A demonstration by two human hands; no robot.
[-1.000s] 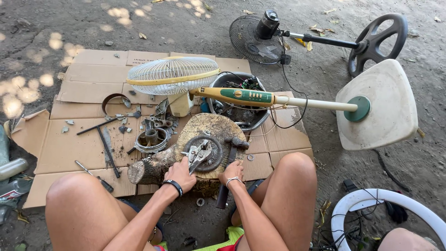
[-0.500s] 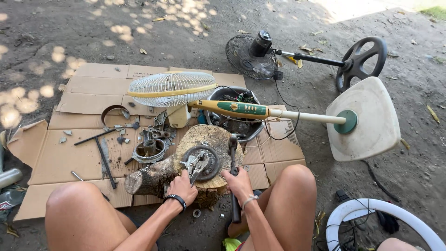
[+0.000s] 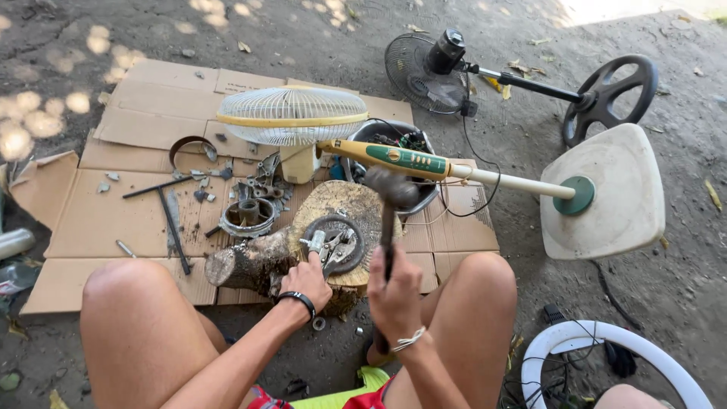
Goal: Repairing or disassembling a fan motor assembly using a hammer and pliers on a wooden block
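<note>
I sit on the ground with a tree stump point(image 3: 356, 203) between my knees. On its flat top lies a round metal motor part point(image 3: 337, 241). My left hand point(image 3: 305, 279), a black band on its wrist, holds that part by its near edge. My right hand point(image 3: 394, 291) grips the handle of a hammer point(image 3: 390, 198), whose blurred head is raised above the stump's right side.
Flattened cardboard point(image 3: 106, 220) covers the ground, strewn with a metal ring point(image 3: 248, 216), rods and scraps. A white and yellow fan point(image 3: 291, 113) lies on its side, its pole reaching a white base point(image 3: 613, 193). A black fan point(image 3: 432, 64) lies behind; a bowl point(image 3: 397, 136) holds parts.
My right hand has taken the hammer from beside the stump and lifted it over the motor part. The left hand stays on the part.
</note>
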